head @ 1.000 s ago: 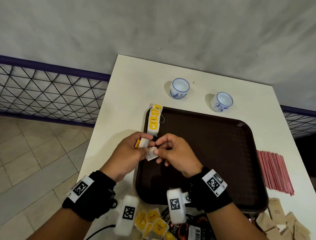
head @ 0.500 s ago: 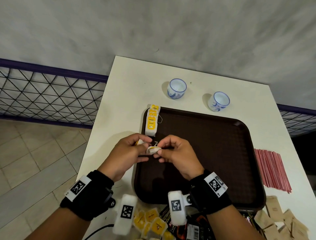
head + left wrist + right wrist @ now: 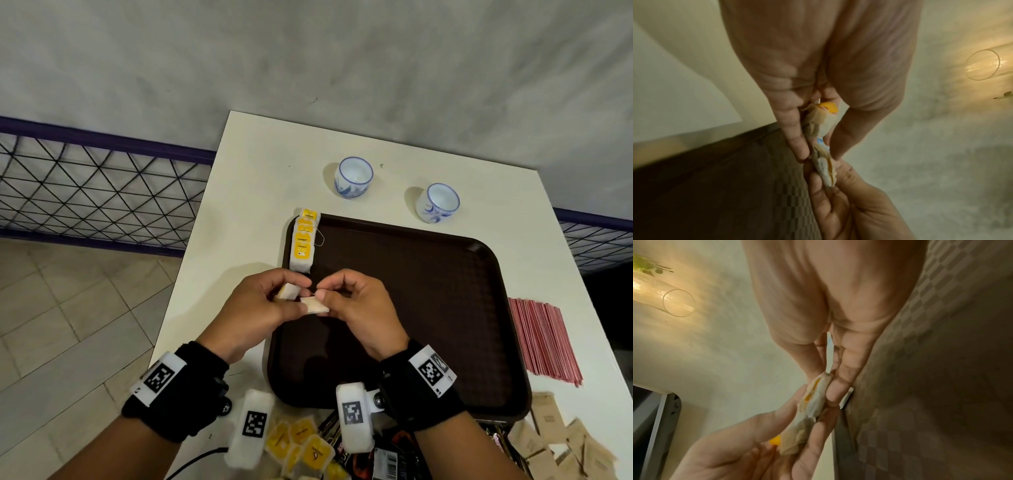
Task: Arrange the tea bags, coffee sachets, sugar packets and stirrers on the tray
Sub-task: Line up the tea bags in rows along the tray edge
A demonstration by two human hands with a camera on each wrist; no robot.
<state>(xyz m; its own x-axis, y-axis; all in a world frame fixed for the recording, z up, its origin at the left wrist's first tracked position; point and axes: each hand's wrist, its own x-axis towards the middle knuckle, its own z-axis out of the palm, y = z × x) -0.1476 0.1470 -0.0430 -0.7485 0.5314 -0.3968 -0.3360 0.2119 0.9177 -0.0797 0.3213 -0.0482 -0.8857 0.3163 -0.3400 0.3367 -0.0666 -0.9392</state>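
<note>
Tray (image 3: pixel 428 308), brown. Tea bags: row (image 3: pixel 302 245) on tray's far-left rim, yellow tags, print unreadable. Left hand (image 3: pixel 255 310) pinches tea bag (image 3: pixel 289 292), right hand (image 3: pixel 359 305) pinches second tea bag (image 3: pixel 315 305), over tray's left edge; bags separated again since half a second ago.

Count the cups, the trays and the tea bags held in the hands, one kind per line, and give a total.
cups: 2
tray: 1
tea bags held: 2, one in the left hand, one in the right hand
total: 5
</note>
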